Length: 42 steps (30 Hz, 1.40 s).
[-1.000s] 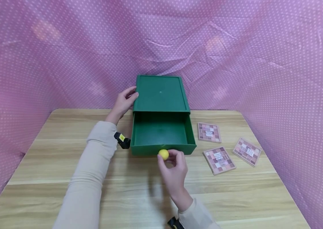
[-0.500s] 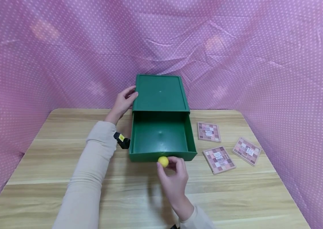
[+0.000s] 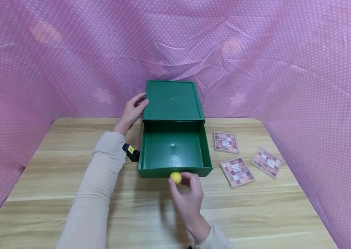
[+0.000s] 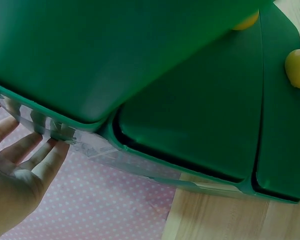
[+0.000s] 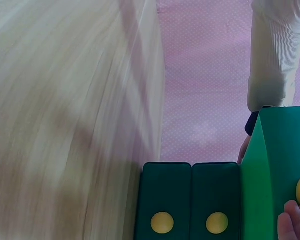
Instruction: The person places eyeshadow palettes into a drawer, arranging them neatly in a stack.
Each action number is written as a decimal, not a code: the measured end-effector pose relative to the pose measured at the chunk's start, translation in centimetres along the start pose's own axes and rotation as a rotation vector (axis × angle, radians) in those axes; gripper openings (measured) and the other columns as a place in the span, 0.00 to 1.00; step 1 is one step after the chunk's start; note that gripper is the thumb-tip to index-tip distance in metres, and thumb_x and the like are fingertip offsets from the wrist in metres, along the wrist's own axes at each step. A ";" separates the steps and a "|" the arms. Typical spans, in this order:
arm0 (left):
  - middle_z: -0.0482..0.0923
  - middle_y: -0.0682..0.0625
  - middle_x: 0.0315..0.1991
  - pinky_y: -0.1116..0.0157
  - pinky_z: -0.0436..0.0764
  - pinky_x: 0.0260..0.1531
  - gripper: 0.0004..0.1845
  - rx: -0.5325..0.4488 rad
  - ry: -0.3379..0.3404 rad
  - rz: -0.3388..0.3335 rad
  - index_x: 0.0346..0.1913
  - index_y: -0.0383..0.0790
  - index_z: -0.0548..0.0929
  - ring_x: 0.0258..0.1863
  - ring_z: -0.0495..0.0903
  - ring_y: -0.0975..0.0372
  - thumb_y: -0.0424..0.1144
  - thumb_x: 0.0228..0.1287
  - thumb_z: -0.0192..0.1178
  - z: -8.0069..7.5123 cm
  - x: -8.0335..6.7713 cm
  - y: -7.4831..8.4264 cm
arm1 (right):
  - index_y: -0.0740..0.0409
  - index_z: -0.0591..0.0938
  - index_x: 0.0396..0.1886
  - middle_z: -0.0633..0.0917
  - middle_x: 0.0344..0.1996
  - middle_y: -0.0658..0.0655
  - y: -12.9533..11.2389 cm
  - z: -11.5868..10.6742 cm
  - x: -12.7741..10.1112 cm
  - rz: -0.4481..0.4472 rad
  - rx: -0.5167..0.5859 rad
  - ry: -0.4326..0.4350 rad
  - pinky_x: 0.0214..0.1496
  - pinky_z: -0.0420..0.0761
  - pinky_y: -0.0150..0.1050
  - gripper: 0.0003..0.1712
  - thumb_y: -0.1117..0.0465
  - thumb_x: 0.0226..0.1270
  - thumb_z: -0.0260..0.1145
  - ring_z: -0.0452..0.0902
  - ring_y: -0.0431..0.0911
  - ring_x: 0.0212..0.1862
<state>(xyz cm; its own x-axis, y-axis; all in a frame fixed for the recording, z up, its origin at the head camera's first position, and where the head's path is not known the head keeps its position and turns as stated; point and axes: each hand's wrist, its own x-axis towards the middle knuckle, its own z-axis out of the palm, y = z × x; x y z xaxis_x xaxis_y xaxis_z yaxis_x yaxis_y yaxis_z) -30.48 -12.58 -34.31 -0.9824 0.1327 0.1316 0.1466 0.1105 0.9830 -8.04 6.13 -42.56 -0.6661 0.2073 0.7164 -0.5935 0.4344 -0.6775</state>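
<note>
A green drawer cabinet (image 3: 173, 100) stands at the table's back, its top drawer (image 3: 175, 147) pulled out with a bare inside. My right hand (image 3: 191, 197) pinches the round yellow knob (image 3: 175, 177) on that drawer's front between thumb and fingers. At the cabinet's left side is my left hand (image 3: 132, 111), thumb near the top edge. In the left wrist view, that hand's extended fingers (image 4: 47, 162) touch the glossy side wall. Two lower drawers show in the right wrist view, with yellow knobs (image 5: 162, 223) on their closed fronts.
Three pink square palettes lie on the wooden table (image 3: 69, 193) right of the cabinet: one nearer the back (image 3: 226, 142), one in front (image 3: 237, 173), one farther right (image 3: 267, 162). Pink dotted cloth (image 3: 175, 41) hangs around the back and sides.
The top drawer has slid farther out toward me, with my right hand moving along on its knob. My left hand stays at the cabinet's side.
</note>
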 end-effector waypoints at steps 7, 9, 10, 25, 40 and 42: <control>0.61 0.43 0.58 0.66 0.77 0.34 0.25 0.012 0.025 0.003 0.63 0.42 0.61 0.43 0.73 0.53 0.43 0.63 0.48 -0.1 -0.2 -0.1 | 0.63 0.75 0.36 0.76 0.31 0.56 3.1 -0.2 -1.3 -0.092 -0.019 -0.009 0.31 0.77 0.32 0.19 0.66 0.42 0.71 0.74 0.47 0.31; 0.61 0.43 0.58 0.65 0.77 0.35 0.25 0.013 0.032 0.001 0.63 0.43 0.61 0.44 0.73 0.52 0.43 0.63 0.48 -0.1 -0.2 -0.1 | 0.69 0.74 0.31 0.76 0.27 0.60 0.9 -1.4 0.2 -0.139 -0.023 -0.012 0.30 0.77 0.35 0.15 0.67 0.43 0.69 0.74 0.50 0.29; 0.61 0.43 0.58 0.64 0.77 0.36 0.25 0.019 0.032 0.000 0.63 0.43 0.61 0.45 0.72 0.52 0.43 0.63 0.48 -0.1 -0.3 -0.1 | 0.72 0.74 0.28 0.76 0.25 0.62 -0.6 -2.2 1.2 -0.170 -0.023 -0.009 0.29 0.77 0.35 0.14 0.68 0.43 0.68 0.74 0.51 0.27; 0.61 0.44 0.58 0.64 0.76 0.37 0.25 0.020 0.030 0.006 0.63 0.43 0.61 0.46 0.71 0.52 0.43 0.64 0.48 0.3 -0.7 0.1 | 0.70 0.76 0.28 0.78 0.25 0.60 7.4 -12.0 4.6 -0.018 -0.276 -0.004 0.33 0.73 0.27 0.17 0.74 0.34 0.71 0.73 0.49 0.26; 0.61 0.43 0.58 0.61 0.76 0.39 0.25 0.025 0.032 0.009 0.63 0.43 0.60 0.46 0.71 0.52 0.43 0.64 0.48 0.7 -0.7 0.1 | 0.71 0.63 0.53 0.66 0.50 0.70 12.3 -16.1 5.2 0.397 -0.534 -0.331 0.51 0.59 0.57 0.43 0.53 0.41 0.72 0.58 0.62 0.52; 0.60 0.43 0.58 0.60 0.75 0.40 0.25 0.019 0.030 0.008 0.63 0.43 0.60 0.46 0.71 0.52 0.43 0.64 0.47 0.7 -0.7 0.1 | 0.73 0.59 0.57 0.62 0.53 0.72 12.9 -16.3 5.0 0.453 -0.554 -0.384 0.53 0.56 0.58 0.49 0.50 0.41 0.71 0.54 0.64 0.54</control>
<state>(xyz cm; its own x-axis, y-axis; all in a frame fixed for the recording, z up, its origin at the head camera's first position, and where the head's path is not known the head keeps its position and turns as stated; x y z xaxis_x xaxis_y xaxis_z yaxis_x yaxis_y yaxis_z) -29.67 -11.99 -34.41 -0.9841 0.1044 0.1438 0.1567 0.1278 0.9793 -11.66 27.07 -44.99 -0.9563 0.1955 0.2175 0.0134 0.7721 -0.6354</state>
